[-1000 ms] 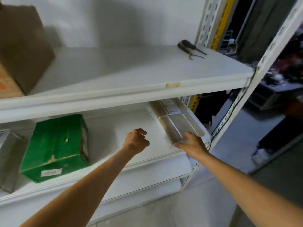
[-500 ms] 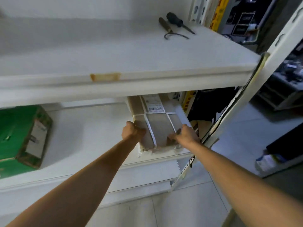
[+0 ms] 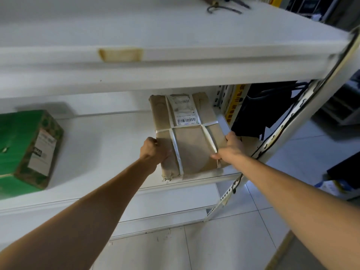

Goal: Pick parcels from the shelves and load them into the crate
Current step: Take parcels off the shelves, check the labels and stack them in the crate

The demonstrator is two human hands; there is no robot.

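A brown paper-wrapped parcel [image 3: 187,133] is found at the right end of the lower shelf [image 3: 109,145], just beside the perforated upright post [image 3: 292,133]. It lies flat, broad face up. Its long axis runs from the front lip of the shelf towards the back wall, and the far end leans slightly to the left. The near end sits at the front lip. Whether it is raised off the shelf cannot be told.

The parcel is bound by pale straps [image 3: 176,151], two lengthwise and one crosswise. A white shipping label [image 3: 185,112] is fixed to the far half, with its barcode at the edge nearer the person.

The left hand [image 3: 153,151] is closed round the parcel's left edge near the front, fingers curled tight. The right hand [image 3: 229,148] grips the right edge opposite. Its thumb is laid on the top face by the near-right corner, and its fingers are wrapped over the side.

A green box [image 3: 25,149] stands on the same shelf, well apart to the left. On the upper shelf [image 3: 155,32] hand tools [image 3: 224,6] are seen at the back, and a yellowed tape remnant [image 3: 120,54] is noted on its front edge.
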